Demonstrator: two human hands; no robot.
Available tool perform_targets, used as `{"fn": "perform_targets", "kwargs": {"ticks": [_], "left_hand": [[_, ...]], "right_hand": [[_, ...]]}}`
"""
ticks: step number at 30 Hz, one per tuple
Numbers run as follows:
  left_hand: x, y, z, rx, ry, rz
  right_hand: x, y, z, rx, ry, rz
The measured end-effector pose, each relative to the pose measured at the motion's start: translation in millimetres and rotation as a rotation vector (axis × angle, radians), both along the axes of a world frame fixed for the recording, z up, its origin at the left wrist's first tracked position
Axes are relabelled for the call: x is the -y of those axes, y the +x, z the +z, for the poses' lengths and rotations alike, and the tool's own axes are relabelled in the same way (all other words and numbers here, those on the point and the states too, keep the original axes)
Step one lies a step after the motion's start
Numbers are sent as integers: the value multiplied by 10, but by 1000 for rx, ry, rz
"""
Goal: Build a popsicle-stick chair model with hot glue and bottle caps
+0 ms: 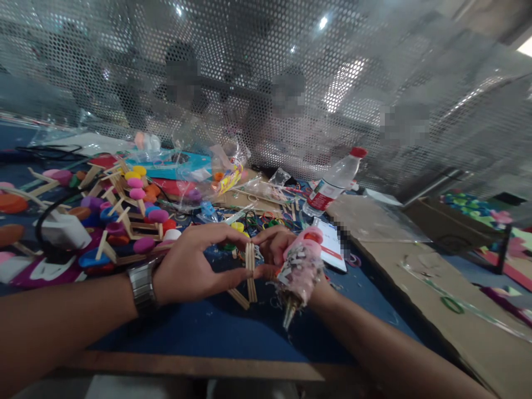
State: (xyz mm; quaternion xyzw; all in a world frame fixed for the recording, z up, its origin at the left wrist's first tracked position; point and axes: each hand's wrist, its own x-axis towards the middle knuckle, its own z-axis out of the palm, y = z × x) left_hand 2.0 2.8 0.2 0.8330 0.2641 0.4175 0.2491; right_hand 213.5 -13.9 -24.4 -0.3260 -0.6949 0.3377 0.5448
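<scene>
Upright at the centre stands a small frame of wooden sticks [250, 257], side by side. My left hand [199, 266], with a metal watch at the wrist, pinches the frame between thumb and fingertips. From the other side, the fingertips of my right hand [276, 246] touch the same sticks. My right hand also holds a pink glue gun [302, 257], crusted with dried glue, its metal nozzle pointing down toward me. The gun hides part of that palm. More loose wooden sticks [238, 298] lie on the blue tabletop [199, 327] just under the frame.
Several small stick chairs with coloured round pieces [133, 216] crowd the left, beside a white plug adapter [66, 230]. A water bottle [328, 188] and a phone [330, 246] are beyond my right hand. Cardboard [415, 288] lies right; a perforated metal screen [257, 72] stands behind.
</scene>
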Motion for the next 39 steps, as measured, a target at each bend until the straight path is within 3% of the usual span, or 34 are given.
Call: {"fn": "perform_targets", "kwargs": {"ticks": [39], "left_hand": [[10, 7, -3, 25, -23, -7]], "right_hand": [[4, 3, -14, 8, -45, -16]]}}
